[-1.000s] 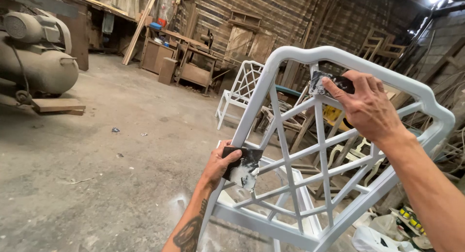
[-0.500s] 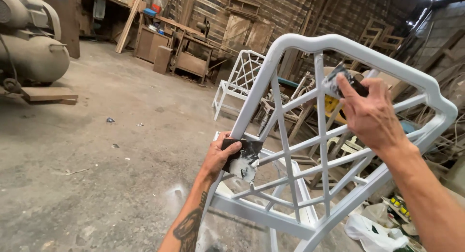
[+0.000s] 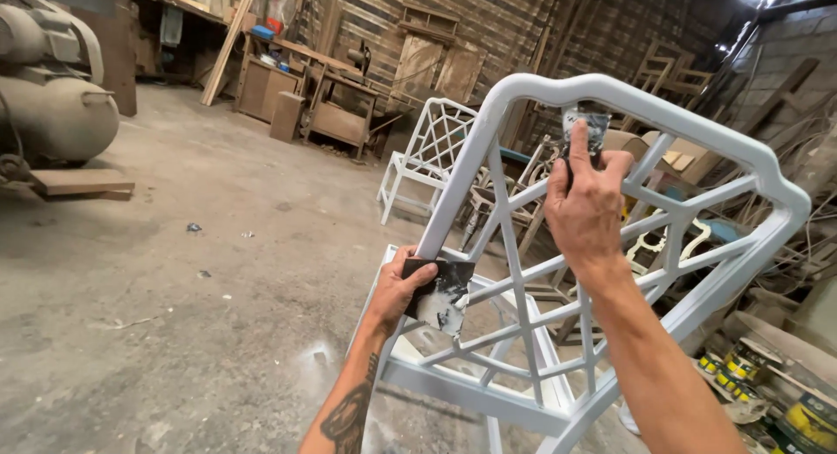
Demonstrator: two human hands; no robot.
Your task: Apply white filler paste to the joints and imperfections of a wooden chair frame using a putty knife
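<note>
A large dusty tank [image 3: 52,114] is sitting at far left on the concrete floor [image 3: 218,271]. The left hand [image 3: 397,284] is gripping the white chair frame [image 3: 514,96] at its left post, fingers curled shut around a dark sheet of sandpaper [image 3: 440,293]. The right hand [image 3: 586,205] is pressing a second, smaller sandpaper piece [image 3: 586,129], probably folded, against the frame's top rail, fingers closed on it. Paint cans [image 3: 741,371] are standing at lower right.
</note>
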